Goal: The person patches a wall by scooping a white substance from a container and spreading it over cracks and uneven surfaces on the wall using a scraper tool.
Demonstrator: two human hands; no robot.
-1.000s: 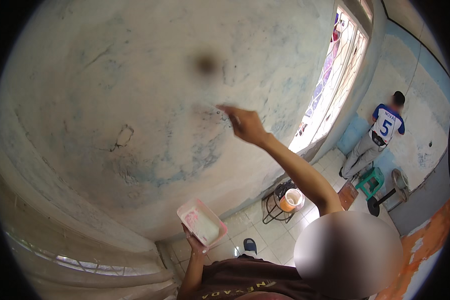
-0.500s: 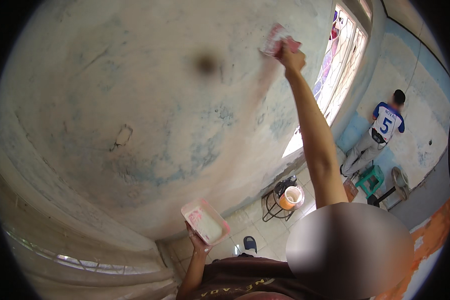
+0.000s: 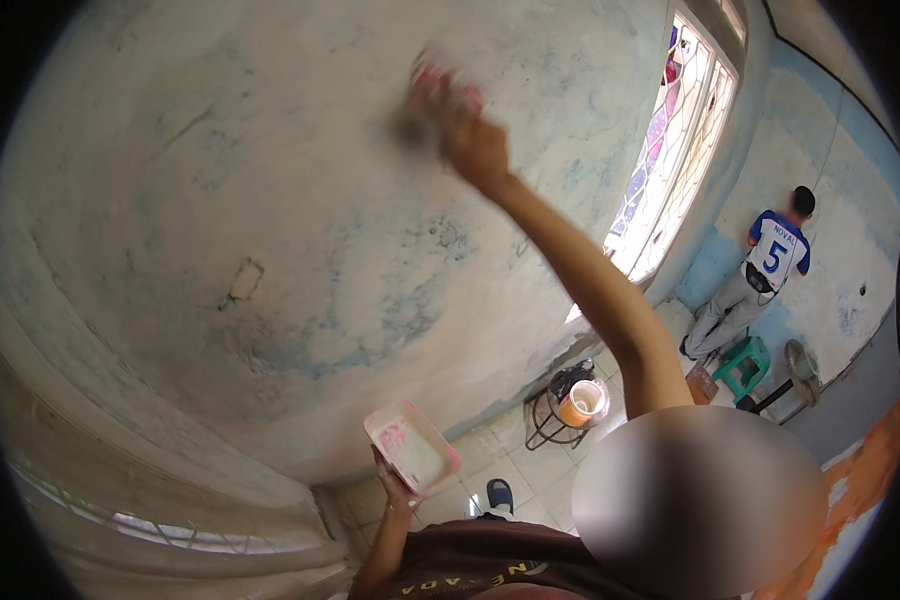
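In my raised right hand is a flat pink-red putty spreader, smeared by motion, with white on its face. It is up by the patchy pale wall; whether its edge touches the plaster cannot be made out. Low down, my left hand holds a shallow rectangular pinkish tray from its near left side. White paste lies in the tray, with pink smears at one end.
A round stool bears an orange-and-white tub by the wall's foot. A barred window stands to the right. Farther off, a co-worker faces another wall near a green stool. Tiled floor lies below.
My right hand has swept left across the wall with the spreader, away from the window. The left hand and tray have hardly moved.
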